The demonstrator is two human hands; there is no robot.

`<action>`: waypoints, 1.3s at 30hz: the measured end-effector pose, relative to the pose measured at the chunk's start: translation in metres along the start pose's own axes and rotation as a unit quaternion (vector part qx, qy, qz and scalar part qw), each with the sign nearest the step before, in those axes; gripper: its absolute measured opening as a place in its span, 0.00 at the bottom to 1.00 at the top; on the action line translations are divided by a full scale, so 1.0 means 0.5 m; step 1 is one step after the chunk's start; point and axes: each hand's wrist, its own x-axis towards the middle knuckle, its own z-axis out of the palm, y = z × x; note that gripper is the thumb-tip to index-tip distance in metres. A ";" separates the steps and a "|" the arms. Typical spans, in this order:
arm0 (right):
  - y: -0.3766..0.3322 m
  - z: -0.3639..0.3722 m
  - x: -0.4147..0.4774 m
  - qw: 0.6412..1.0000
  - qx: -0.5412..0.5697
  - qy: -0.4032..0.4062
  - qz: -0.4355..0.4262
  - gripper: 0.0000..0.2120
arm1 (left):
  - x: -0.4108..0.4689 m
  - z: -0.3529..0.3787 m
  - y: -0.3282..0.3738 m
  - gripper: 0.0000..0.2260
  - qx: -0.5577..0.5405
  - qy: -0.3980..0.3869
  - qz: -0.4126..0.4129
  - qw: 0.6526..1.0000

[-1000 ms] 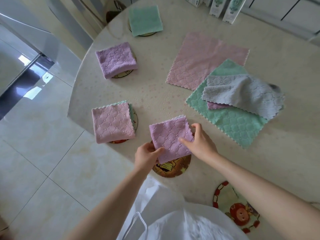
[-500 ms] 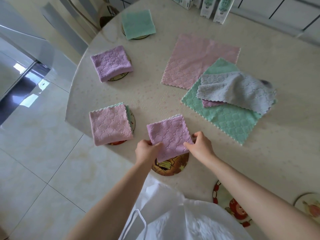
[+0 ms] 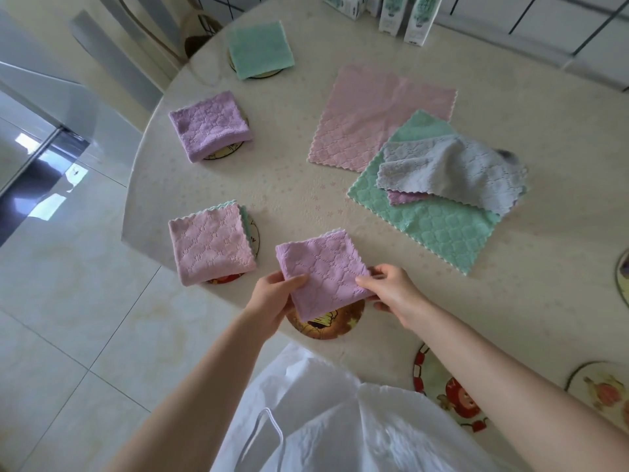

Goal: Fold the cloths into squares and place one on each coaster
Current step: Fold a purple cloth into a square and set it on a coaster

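A folded purple cloth [image 3: 323, 270] is held over a dark round coaster [image 3: 326, 323] at the table's near edge. My left hand [image 3: 272, 294] pinches its left corner and my right hand [image 3: 391, 291] pinches its right edge. Three folded cloths lie on coasters to the left: a pink one [image 3: 211, 248], a purple one [image 3: 209, 126] and a green one [image 3: 260, 49]. Unfolded cloths lie to the right: a pink cloth [image 3: 374, 114], a green cloth [image 3: 439, 219] and a crumpled grey cloth [image 3: 452, 172] over a purple scrap.
Bare coasters lie at the near right: a red-rimmed coaster [image 3: 442, 390], a second coaster [image 3: 599, 390] beside it and another coaster [image 3: 623, 277] at the right border. Cartons [image 3: 405, 11] stand at the table's far edge. The round table [image 3: 289, 172] drops off to tiled floor on the left.
Both hands have drawn the folded purple cloth a little nearer, over the dark coaster. My right hand's grip has slid from the cloth's far right corner down to its near right edge.
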 end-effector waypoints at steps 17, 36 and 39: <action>0.123 0.038 -0.029 0.991 -0.111 0.063 -0.042 0.10 | -0.016 -0.025 -0.090 0.06 0.149 0.173 0.050 0.972; 0.054 -0.196 0.003 0.931 -0.306 0.142 -0.139 0.04 | 0.021 0.064 0.010 0.18 0.674 0.219 0.316 0.631; 0.027 -0.252 0.038 0.912 -0.335 0.183 -0.152 0.05 | 0.059 0.128 0.048 0.15 0.685 0.156 0.361 0.613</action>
